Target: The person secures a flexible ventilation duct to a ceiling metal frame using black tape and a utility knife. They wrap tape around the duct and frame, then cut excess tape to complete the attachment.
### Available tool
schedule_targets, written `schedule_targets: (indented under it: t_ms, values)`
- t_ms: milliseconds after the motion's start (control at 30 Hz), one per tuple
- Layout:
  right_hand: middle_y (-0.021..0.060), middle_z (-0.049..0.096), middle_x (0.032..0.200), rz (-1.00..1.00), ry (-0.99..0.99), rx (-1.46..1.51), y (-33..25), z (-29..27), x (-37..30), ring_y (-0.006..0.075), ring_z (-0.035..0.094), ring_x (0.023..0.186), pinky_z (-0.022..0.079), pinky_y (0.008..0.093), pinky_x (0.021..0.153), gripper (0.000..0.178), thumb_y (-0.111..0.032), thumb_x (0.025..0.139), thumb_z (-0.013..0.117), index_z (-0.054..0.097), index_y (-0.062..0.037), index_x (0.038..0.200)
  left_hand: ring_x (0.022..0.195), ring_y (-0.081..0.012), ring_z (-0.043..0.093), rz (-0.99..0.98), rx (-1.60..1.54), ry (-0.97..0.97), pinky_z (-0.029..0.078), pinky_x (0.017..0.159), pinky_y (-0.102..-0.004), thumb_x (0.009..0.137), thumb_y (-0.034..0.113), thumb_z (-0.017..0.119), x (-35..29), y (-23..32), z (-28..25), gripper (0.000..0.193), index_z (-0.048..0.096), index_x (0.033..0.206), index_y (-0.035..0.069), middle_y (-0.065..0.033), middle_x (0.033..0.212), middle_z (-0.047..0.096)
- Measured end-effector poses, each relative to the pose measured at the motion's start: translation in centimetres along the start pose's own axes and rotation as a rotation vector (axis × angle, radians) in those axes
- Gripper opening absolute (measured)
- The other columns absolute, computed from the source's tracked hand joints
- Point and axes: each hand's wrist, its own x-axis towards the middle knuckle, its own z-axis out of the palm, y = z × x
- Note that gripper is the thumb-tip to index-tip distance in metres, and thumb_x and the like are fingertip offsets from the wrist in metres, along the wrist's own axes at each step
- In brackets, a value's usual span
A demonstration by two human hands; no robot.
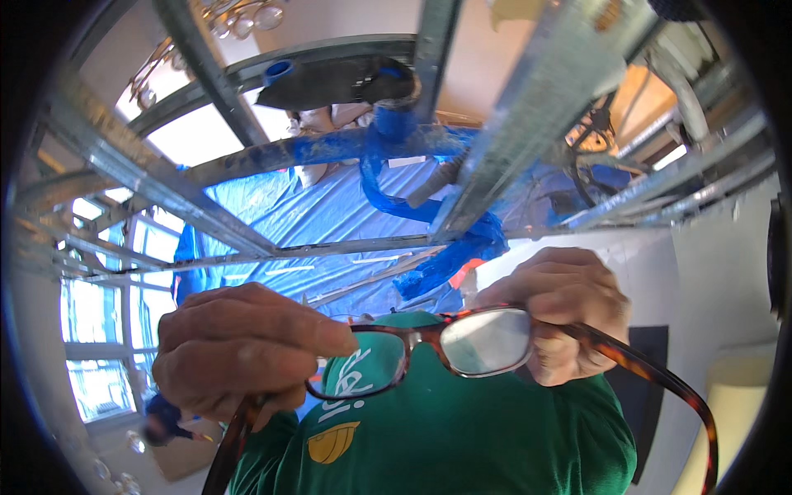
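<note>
A pair of eyeglasses (487,342) with a brown tortoiseshell frame is held up in front of my green shirt (462,429). My left hand (239,355) is closed on the frame beside the left lens, thumb and fingers pinching near the hinge. On the other side, my right hand (573,313) grips the frame at the right lens, its fingers curled behind and around the rim. Both temples are unfolded and reach toward the lower edge of the picture. A pale haze or reflection covers the right lens; the shirt shows through the left one.
Galvanized metal studs (544,107) cross the space beyond my hands. Blue plastic sheeting (272,214) lies behind them. A blue-wrapped pipe (322,148) runs across. Windows (95,313) stand at left, near another person (165,419). A dark panel (648,371) is at right.
</note>
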Motion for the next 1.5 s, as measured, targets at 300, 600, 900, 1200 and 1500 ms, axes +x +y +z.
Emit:
schedule_targets:
  t_ms: [300,600,900,1200,1500]
  values:
    - [0.0208,0.081,0.089,-0.086,-0.087,-0.344,-3.4,-3.5,-0.3,0.0263,0.081,0.070,0.062,0.0365,0.065,0.025,-0.029,0.115,0.062,0.049,-0.0101,0.107,0.099,-0.0371,0.083,0.107,-0.372,-0.015,0.068,0.062,-0.0285,0.097,-0.005,0.075,3.3,-1.5,1.0,0.029,0.065,0.124,-0.010,-0.0398,0.127,0.071]
    - [0.0128,0.075,0.129,-0.086,-0.187,-0.258,-4.1,-5.3,-0.9,0.0264,0.083,0.084,0.059,0.0400,0.066,0.062,-0.050,0.118,0.049,0.033,-0.0200,0.170,0.071,-0.0183,0.076,0.107,0.012,0.410,0.060,0.052,-0.0281,0.108,0.023,0.071,3.7,3.4,4.4,0.014,0.079,0.114,0.013,-0.0108,0.093,0.077]
    - [0.0087,0.076,0.110,-0.354,-0.026,-0.081,-1.4,-5.6,0.4,0.0233,0.079,0.079,0.055,0.0398,0.070,0.055,-0.051,0.114,0.056,0.046,-0.0143,0.154,0.074,-0.0234,0.076,0.398,-0.007,0.542,0.062,0.062,-0.0338,0.112,0.035,0.062,0.3,3.1,-0.8,0.032,0.077,0.107,0.007,-0.0151,0.089,0.075]
    - [0.0077,0.076,0.092,-0.142,-0.196,0.261,2.1,-3.2,0.5,0.0223,0.078,0.074,0.057,0.0365,0.069,0.052,-0.048,0.107,0.072,0.058,-0.0061,0.135,0.075,-0.0326,0.078,0.130,0.544,0.727,0.065,0.068,-0.0390,0.114,0.039,0.058,-7.1,2.5,-4.5,0.049,0.072,0.120,-0.008,-0.0291,0.100,0.077]
    - [0.0180,0.082,0.101,1.091,-0.582,0.440,7.5,7.7,-7.3,0.0232,0.080,0.087,0.062,0.0356,0.083,0.025,-0.010,0.100,0.078,0.070,0.0053,0.117,0.080,-0.0214,0.081,-0.916,0.913,1.470,0.063,0.070,-0.0298,0.110,0.023,0.076,-26.0,7.2,-2.2,0.028,0.079,0.120,-0.003,-0.0159,0.098,0.083]
